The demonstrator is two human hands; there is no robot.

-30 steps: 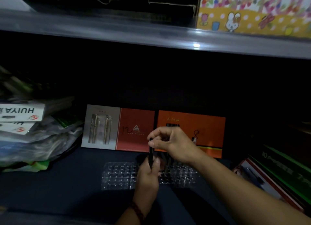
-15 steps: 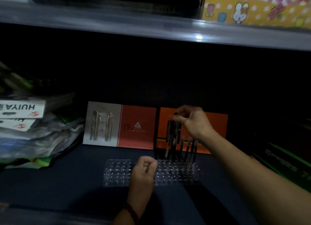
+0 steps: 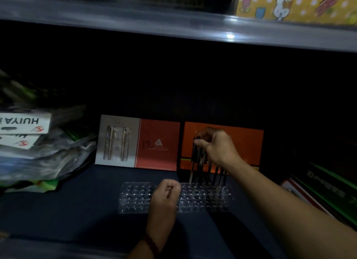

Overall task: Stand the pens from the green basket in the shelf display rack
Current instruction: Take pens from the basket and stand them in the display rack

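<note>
Since a second earlier my right hand (image 3: 218, 148) had risen, fingers (image 3: 199, 142) pinching pens (image 3: 214, 174) at the frame-right end of the rack (image 3: 135, 198); few stood, most holes empty, and I couldn't tell if my curled left hand (image 3: 167, 196) held any.

Two hands (image 3: 166, 196) (image 3: 217, 148), one clear rack (image 3: 135, 197), two display cards (image 3: 139, 140) (image 3: 245, 142), several pens (image 3: 215, 174).
</note>
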